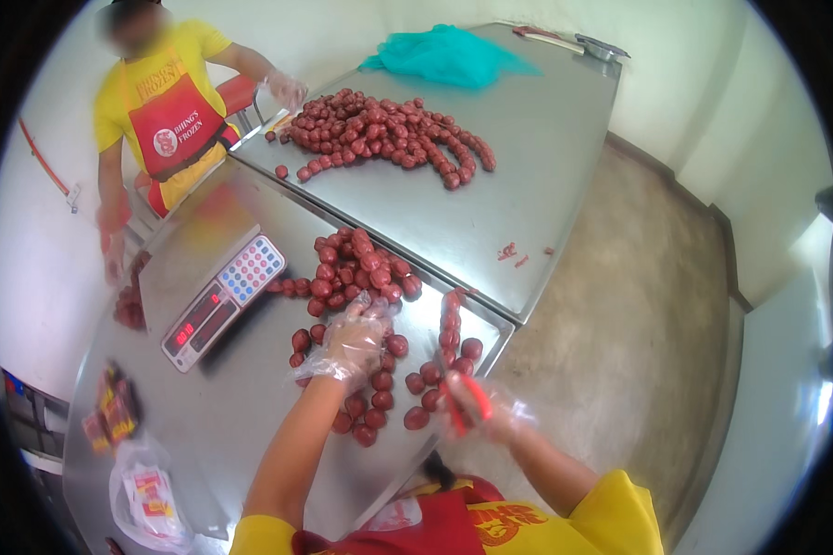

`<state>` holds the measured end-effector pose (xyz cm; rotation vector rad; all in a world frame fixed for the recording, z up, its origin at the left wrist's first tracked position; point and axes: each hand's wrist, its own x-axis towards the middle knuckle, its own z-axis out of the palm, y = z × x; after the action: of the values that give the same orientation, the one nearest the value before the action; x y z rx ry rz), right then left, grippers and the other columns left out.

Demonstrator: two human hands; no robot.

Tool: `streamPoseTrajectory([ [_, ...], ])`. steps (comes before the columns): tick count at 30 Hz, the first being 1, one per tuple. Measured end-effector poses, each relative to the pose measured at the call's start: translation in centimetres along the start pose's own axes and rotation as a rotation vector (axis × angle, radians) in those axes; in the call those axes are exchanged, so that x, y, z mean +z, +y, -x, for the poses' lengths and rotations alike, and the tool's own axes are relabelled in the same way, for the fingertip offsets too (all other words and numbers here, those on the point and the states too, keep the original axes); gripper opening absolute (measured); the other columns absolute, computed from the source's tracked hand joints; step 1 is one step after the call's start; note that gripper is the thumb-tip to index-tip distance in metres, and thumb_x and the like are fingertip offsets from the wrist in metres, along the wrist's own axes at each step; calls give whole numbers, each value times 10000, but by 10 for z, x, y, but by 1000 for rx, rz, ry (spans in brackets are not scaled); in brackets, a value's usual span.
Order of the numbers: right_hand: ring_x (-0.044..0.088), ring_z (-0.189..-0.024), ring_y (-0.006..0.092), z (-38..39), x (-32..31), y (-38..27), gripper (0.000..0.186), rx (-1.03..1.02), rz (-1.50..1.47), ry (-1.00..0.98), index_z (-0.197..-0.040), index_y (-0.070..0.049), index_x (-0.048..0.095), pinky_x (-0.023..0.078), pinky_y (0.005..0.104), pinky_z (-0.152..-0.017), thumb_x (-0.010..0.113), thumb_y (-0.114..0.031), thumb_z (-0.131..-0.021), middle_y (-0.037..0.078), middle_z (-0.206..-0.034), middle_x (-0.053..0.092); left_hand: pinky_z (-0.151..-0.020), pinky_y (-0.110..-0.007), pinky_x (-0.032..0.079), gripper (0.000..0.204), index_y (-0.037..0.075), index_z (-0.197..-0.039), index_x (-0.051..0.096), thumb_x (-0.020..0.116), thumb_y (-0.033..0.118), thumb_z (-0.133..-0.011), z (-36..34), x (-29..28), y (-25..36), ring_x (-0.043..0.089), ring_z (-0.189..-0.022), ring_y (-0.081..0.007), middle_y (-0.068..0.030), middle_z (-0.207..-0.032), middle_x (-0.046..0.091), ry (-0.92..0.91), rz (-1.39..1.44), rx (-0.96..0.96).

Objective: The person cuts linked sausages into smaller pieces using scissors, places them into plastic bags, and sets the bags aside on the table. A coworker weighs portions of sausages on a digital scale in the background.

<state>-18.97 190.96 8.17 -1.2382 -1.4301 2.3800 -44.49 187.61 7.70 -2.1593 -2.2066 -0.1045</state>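
Observation:
My left hand [350, 340], in a clear plastic glove, has its fingers curled on linked round red sausages [361, 264] on the steel table. My right hand [491, 416], also gloved, holds red-handled scissors [467, 398] beside more sausage links [451, 324] at the table's right edge. The scissors' blades point up among these links. Several loose or short runs of sausages lie below and around my left hand. A digital scale [222, 301] with a keypad and red display stands to the left of the pile.
A co-worker [167, 111] in a yellow shirt and red apron is at the upper left. The far steel table [537, 166] holds a big sausage heap [370, 134] and a teal plastic sheet [440, 55]. Packets [111, 407] and a plastic bag [148, 490] lie at the lower left.

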Motion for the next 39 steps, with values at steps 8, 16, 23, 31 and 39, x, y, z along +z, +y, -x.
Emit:
streamPoseTrajectory([
  [8, 615, -612, 189, -16, 24, 5, 602, -29, -21, -102, -883, -35, 616, 506, 314, -578, 607, -637, -889, 73, -718, 609, -796, -523, 452, 280, 49, -946, 636, 691, 290, -814, 28, -18, 18, 593, -911, -414, -200, -913, 631, -83, 273, -50],
  [16, 621, -664, 178, -42, 41, -14, 502, -9, 303, -46, -818, -15, 668, 490, 321, -621, 633, -507, -915, 84, -691, 639, -796, -512, 451, 337, 35, -995, 628, 691, 290, -785, 50, -30, 31, 599, -941, -402, -213, -919, 632, -251, 180, -234],
  [23, 624, -640, 265, -53, 44, -9, 426, -292, 766, -16, -789, 7, 623, 476, 428, -607, 674, -405, -887, 172, -701, 618, -792, -492, 489, 438, 41, -1220, 644, 646, 297, -864, 51, -23, -4, 628, -840, -404, -202, -853, 646, 242, 484, -614],
  [31, 678, -912, 187, -59, 40, -21, 263, -749, 786, 85, -1158, -57, 697, 531, 344, -836, 603, -220, -975, 123, -1024, 726, -783, -410, 511, 398, 105, -1284, 626, 644, 206, -899, 185, -70, -69, 661, -850, -328, -173, -952, 694, 399, 331, -689],
  [39, 627, -877, 212, -138, 8, -26, 322, -859, 1075, 333, -1166, 0, 643, 508, 348, -760, 661, -165, -889, 86, -995, 684, -861, -418, 512, 302, 50, -1147, 683, 626, 249, -928, 418, -116, -20, 674, -946, -346, -191, -1004, 702, 459, 163, -1406],
])
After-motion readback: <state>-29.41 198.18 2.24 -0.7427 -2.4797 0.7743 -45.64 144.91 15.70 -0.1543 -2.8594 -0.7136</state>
